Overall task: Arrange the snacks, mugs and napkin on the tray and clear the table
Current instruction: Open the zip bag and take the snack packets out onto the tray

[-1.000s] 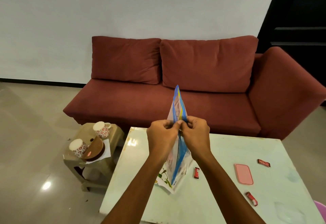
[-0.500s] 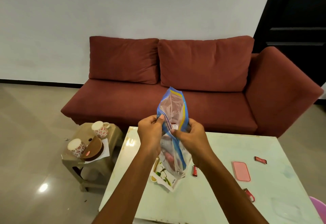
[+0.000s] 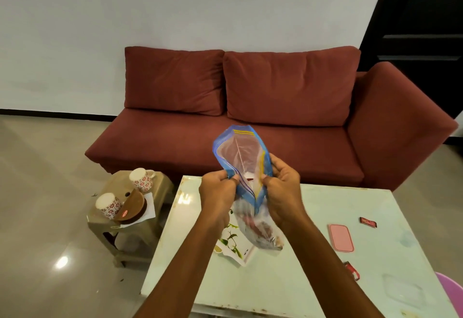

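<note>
A clear zip bag [image 3: 244,160] with a blue and yellow seal hangs above the pale green table [image 3: 313,275], holding reddish snacks in its lower part. My left hand [image 3: 219,196] grips the left edge of its mouth and my right hand [image 3: 281,190] grips the right edge, so the mouth gapes wide. A white leaf-printed packet [image 3: 231,246] lies on the table under the bag. Red wrapped snacks lie at the far right [image 3: 367,222] and near right [image 3: 352,269]. Two flower-patterned mugs [image 3: 141,179] [image 3: 108,204], a brown round tray [image 3: 132,208] and a white napkin [image 3: 149,208] sit on a stool.
The low beige stool [image 3: 117,217] stands left of the table on a shiny floor. A pink lid [image 3: 340,237] and a clear container [image 3: 403,292] lie on the table's right side. A red sofa [image 3: 250,117] fills the space behind. A pink chair edge [image 3: 453,290] shows at the lower right.
The bag's mouth was pinched flat between both hands; my hands have moved apart and pulled it wide. The view has shifted slightly.
</note>
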